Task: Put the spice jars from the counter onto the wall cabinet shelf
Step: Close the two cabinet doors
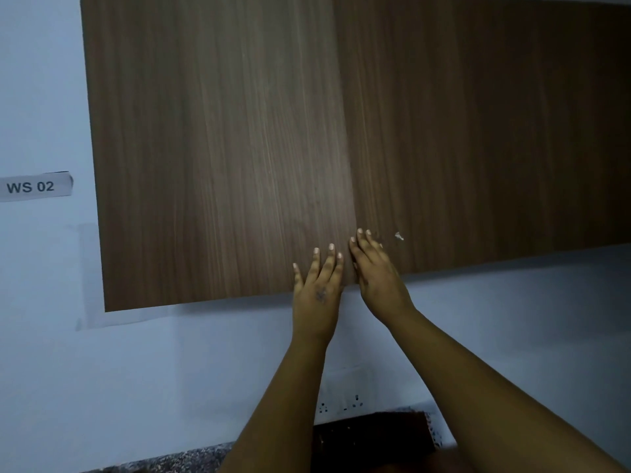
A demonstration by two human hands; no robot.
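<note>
No spice jars show anywhere in front of me, so I can only judge that they sit lower on the desk (pixel 164 462), of which just a speckled strip along the bottom edge is in sight, and I would expect small jars to be light, stiff, smooth and breakable, best taken around the body below the lid. What I am dealing with is the wall cabinet (pixel 341 131), both doors shut, so the shelf behind them is fully hidden. The doors are flat wood-grain panels with no handle that I can make out; I judge the hold must be at the bottom edge or the seam between them. My left hand (pixel 317 288) lies flat with fingers spread on the left door (pixel 218 148) near its lower right corner, holding nothing. My right hand (pixel 375 271) is open too, fingertips at the seam on the right door (pixel 478 131). A dark board-like thing (pixel 372 435) stands behind my arms, partly covered, and a white wall socket (pixel 341 402) is blurred. A label reading WS 02 (pixel 34 186) hangs left.
</note>
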